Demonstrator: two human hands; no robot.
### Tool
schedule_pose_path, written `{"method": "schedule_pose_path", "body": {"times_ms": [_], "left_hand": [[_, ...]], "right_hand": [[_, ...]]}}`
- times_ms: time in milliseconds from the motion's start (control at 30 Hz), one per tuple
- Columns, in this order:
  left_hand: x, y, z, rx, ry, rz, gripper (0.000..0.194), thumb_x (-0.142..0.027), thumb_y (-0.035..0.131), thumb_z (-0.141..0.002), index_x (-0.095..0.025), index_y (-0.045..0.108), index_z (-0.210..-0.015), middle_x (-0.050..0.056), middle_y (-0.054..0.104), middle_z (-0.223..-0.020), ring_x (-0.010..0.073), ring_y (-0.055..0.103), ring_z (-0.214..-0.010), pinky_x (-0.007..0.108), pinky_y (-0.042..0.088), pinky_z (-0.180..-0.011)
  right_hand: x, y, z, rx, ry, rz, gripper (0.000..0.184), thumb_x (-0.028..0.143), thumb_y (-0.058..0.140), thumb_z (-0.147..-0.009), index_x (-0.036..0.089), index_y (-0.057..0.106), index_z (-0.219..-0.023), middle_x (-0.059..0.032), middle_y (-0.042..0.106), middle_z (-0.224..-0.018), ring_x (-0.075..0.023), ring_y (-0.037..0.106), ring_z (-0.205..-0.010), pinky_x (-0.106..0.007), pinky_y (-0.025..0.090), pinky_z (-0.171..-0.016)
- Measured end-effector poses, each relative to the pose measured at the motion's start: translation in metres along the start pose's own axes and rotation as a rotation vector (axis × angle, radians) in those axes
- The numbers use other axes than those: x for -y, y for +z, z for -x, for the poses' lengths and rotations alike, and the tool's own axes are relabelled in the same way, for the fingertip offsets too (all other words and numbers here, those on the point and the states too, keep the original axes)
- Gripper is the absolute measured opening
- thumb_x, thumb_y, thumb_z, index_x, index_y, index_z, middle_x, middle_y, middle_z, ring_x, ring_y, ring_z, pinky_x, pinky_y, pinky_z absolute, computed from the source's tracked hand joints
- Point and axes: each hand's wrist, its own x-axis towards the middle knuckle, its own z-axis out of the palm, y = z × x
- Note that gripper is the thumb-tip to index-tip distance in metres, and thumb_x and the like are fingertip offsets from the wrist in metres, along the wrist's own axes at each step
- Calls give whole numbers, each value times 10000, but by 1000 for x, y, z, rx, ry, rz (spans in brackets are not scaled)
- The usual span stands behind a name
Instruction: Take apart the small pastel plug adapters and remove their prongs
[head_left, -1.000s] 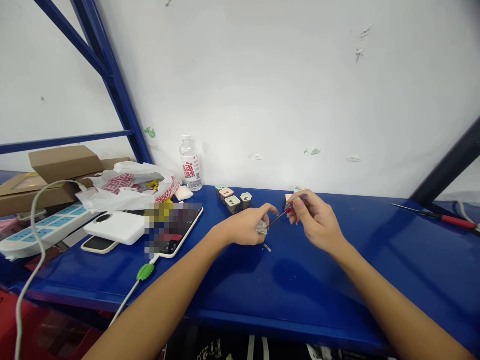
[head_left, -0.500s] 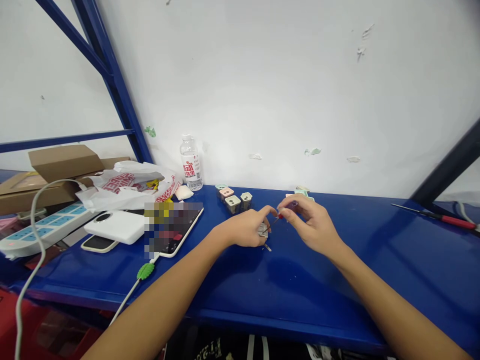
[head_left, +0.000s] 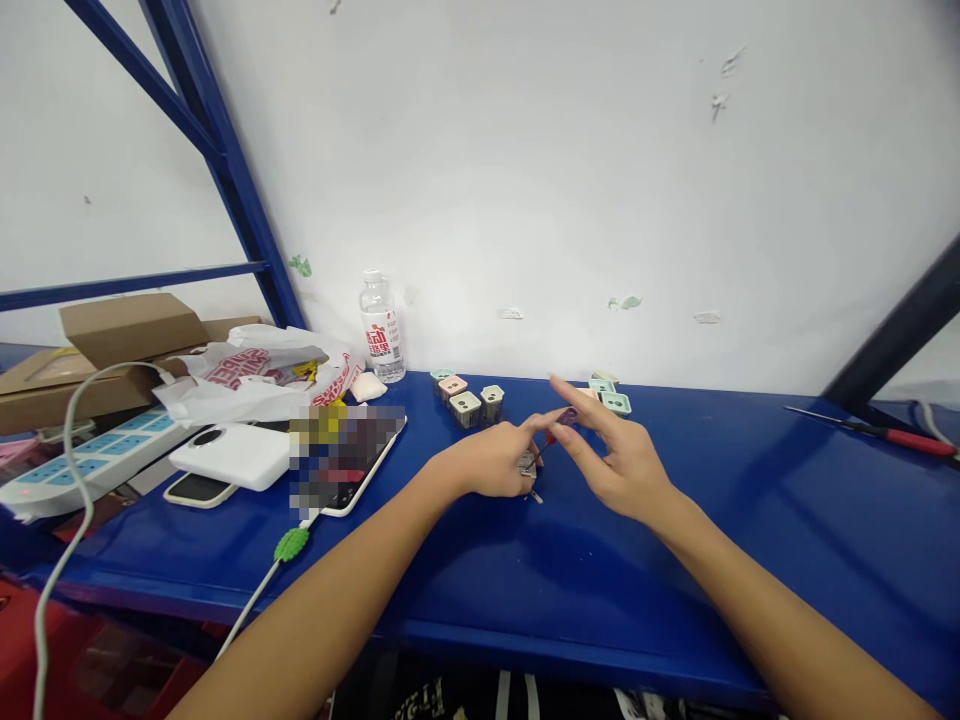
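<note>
"Where the right hand (head_left: 619, 460) has its grip, what's in it?"

"A small screwdriver (head_left: 568, 416), its handle pinched by thumb and fingers, shaft slanting to a small pale piece (head_left: 527, 465)."

"And the left hand (head_left: 495, 458)?"

"Closed on that piece, over the table (head_left: 480, 575). The screwdriver looks light, stiff, perhaps slick; best held by the handle. Lidded tubs (head_left: 465, 405) stand beyond."

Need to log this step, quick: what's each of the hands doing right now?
Left hand: closed on a small piece.
Right hand: holding a screwdriver by its handle.
</note>
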Motion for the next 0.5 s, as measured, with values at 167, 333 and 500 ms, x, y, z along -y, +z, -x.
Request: {"method": "schedule_pose_path", "body": {"times_ms": [167, 333, 500], "left_hand": [[0, -1, 0, 4, -9, -13, 521, -163, 577, -708, -197, 378, -1189, 19, 687, -977, 193, 658, -841, 252, 468, -694], [1, 0, 0, 30, -5, 19, 624, -166, 588, -712, -196, 307, -1268, 23, 682, -1047, 185, 655, -850, 251, 470, -714], [3, 1, 0, 7, -4, 7, 556, -157, 590, -704, -194, 366, -1211, 22, 688, -1011, 196, 652, -884, 253, 465, -729]], "right_hand": [[-1, -1, -3, -21, -69, 24, 360, 275, 586, -895, 289, 589, -1254, -21, 698, -901, -169, 640, -803, -311, 517, -777], [1, -6, -3, 56, -6, 3, 507, 205, 435, -962, 290, 339, -1453, -45, 653, -1164, -172, 611, -1021, -311, 498, -862], [-1, -5, -4, -40, -101, 68, 346, 280, 639, -863, 294, 630, -1208, -13, 682, -849, -166, 622, -764, -308, 499, -755]]}}
